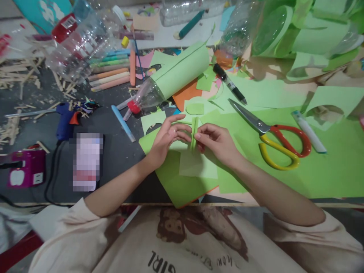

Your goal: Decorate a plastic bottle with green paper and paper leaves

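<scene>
A narrow folded strip of green paper [194,131] stands upright between my hands. My right hand [214,142] pinches it from the right between thumb and fingers. My left hand [169,138] is on the other side, its fingers stretched out and loosely spread, with the tips at or very near the strip; whether they touch, I cannot tell. Below lie a pale green paper piece [198,165] and a brighter green sheet [176,185]. Just beyond the fingertips is a small green paper piece with a rounded end [195,109].
Beyond my hands lies a plastic bottle wrapped in green paper [183,70]. Scissors [263,129], a black pen [230,84] and a white-and-teal tube [309,132] are to the right. A glue gun [65,121], a phone [87,161] and a blue marker [123,123] lie left.
</scene>
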Demonstrator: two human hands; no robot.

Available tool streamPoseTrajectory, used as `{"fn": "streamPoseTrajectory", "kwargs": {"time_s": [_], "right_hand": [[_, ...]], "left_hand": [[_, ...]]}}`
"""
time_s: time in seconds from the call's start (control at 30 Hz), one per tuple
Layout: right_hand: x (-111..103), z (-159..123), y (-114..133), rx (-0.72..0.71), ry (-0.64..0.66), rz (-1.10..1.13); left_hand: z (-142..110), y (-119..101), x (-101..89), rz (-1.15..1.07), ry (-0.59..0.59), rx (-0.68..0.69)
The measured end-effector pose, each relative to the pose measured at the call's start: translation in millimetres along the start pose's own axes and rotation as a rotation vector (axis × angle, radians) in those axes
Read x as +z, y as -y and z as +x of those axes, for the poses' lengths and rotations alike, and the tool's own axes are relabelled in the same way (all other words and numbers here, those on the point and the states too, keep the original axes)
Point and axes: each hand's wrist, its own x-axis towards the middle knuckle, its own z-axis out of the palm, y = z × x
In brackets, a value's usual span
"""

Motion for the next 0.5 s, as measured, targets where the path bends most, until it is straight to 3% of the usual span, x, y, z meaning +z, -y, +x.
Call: {"fn": "streamPoseTrajectory", "kwargs": {"time_s": [0.5], "right_hand": [[1.5, -1.5, 0.9, 0.002, 0.036, -0.002]], "left_hand": [[1.9, -0.2, -3.4, 0.028, 0.008, -0.011]]}}
